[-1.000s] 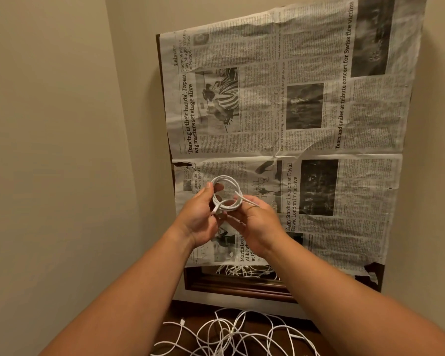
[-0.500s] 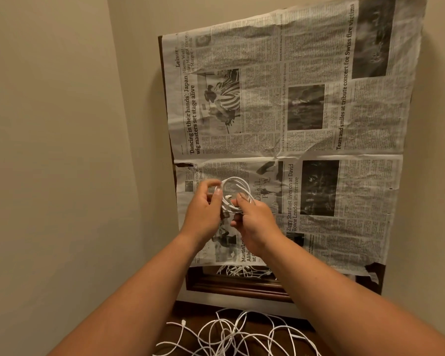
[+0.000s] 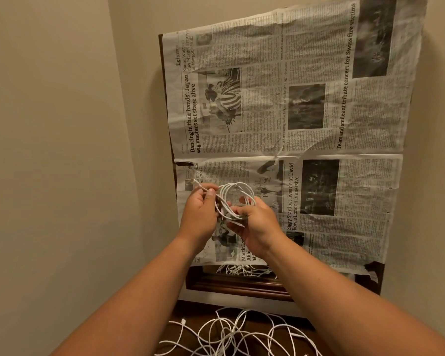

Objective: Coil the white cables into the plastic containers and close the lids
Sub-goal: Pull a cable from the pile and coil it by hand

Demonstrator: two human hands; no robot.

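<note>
One coil [image 3: 238,199] of white cable is held up before the newspaper [image 3: 319,119]: the right hand [image 3: 257,227] pinches its bunched lower side, and the left hand [image 3: 199,214] grips the free end, with the plug [image 3: 194,181] poking out past the thumb. Winding looks nearly done, so the next move likely calls for tucking that end in so the loops hold, then finding a container, none being in view; more cables [image 3: 231,330] lie tangled on the dark surface below
</note>
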